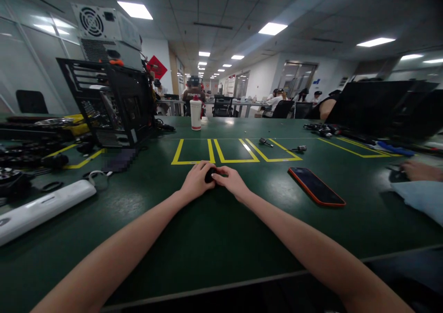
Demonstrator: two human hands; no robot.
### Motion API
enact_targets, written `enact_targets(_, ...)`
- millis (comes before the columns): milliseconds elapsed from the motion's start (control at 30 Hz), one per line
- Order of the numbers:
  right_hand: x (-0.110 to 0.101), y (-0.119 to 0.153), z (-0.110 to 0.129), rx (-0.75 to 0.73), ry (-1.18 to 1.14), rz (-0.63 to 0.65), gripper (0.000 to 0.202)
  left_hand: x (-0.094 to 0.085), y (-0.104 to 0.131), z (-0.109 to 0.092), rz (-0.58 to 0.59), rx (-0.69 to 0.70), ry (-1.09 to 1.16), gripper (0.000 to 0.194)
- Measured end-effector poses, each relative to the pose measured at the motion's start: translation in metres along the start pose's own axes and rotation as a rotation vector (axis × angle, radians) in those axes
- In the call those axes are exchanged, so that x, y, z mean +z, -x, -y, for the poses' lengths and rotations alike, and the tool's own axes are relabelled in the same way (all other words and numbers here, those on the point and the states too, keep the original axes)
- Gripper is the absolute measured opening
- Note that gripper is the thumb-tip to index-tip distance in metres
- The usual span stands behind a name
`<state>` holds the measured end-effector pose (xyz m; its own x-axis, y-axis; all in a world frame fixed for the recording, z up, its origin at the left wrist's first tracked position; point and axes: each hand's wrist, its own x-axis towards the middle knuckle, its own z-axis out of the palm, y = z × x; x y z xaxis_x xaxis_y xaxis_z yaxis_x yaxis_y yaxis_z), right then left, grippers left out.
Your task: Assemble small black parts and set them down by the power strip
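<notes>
My left hand (197,180) is curled around a small black rounded object (209,174) low over the green table (214,239). Pressed against the same object from the other side is my right hand (232,181), with its fingers and thumb closed at its edge. Most of the object is hidden by the fingers, so its kind cannot be made out. Just beyond the hands, yellow tape outlines (194,162) mark the table. Two small dark metal parts (266,142) lie by the rightmost of these outlines. A phone in an orange case (316,187) rests to the right.
On the left stand an open black computer case (114,105) with a power supply (104,27) on top, cables, and a white power strip (48,209). A white bottle (195,114) is at the back. A co-worker's hand and sleeve (418,195) reach in from the right, near dark monitors (374,105).
</notes>
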<state>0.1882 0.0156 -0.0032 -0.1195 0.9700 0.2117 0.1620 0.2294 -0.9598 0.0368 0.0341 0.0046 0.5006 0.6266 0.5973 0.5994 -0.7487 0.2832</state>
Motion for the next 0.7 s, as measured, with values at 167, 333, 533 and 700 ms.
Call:
enact_targets(167,0.001,-0.002,0.001,0.044,-0.112,0.029,0.031,-0.003,0.002,0.001,0.01,0.002,0.037,0.04)
enact_targets(333,-0.004,-0.004,0.001,-0.056,-0.034,0.019,0.033,-0.009,0.006,0.007,0.058,0.024,0.139,0.064)
enact_targets(533,-0.01,-0.008,0.001,-0.114,-0.029,0.046,0.036,-0.006,0.005,0.02,0.032,-0.028,0.236,0.066)
enact_targets(700,-0.011,-0.009,-0.003,-0.123,-0.057,0.058,0.039,-0.001,0.0,0.023,0.043,0.026,0.241,0.061)
